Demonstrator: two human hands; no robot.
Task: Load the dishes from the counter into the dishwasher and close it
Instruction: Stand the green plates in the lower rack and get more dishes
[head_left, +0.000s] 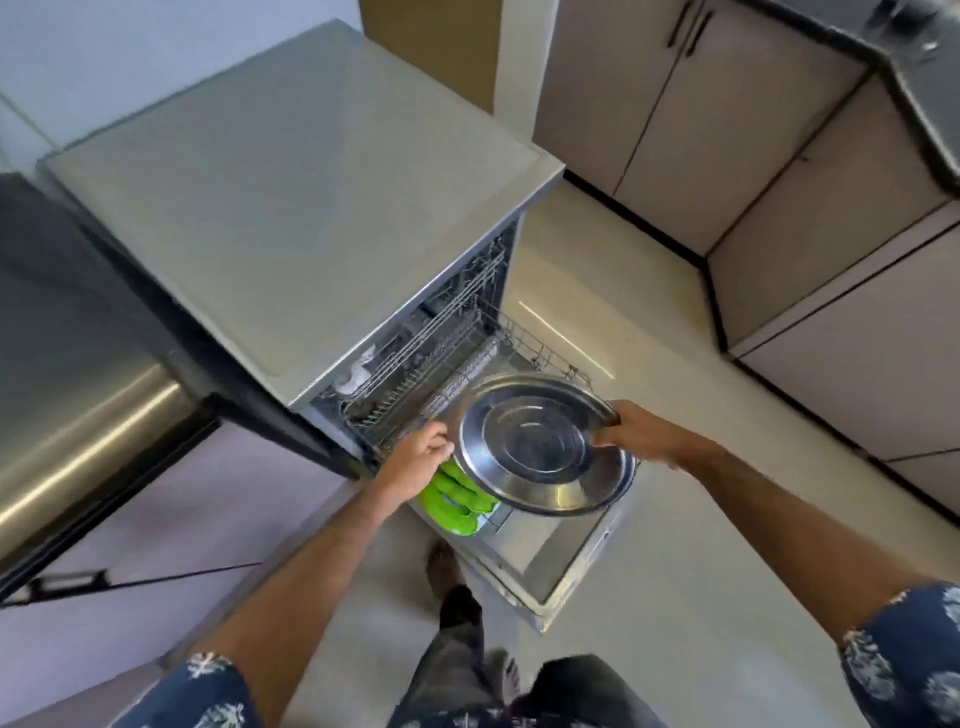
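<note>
A large round steel plate (540, 447) hangs tilted over the pulled-out lower rack (524, 338) of the open dishwasher (291, 218). My right hand (631, 428) grips its right rim. My left hand (421, 452) holds its left rim, fingers curled at the edge. Under the plate, green dishes (452, 499) stand in the rack's near end. The dishwasher door (561, 566) lies folded down toward me. An upper rack (415, 358) sits partly inside the machine.
A steel fridge (78, 415) stands at the left. Beige cabinets (779, 182) with a dark counter (924, 62) line the right side. Pale floor spreads between them. My feet (447, 571) stand just left of the open door.
</note>
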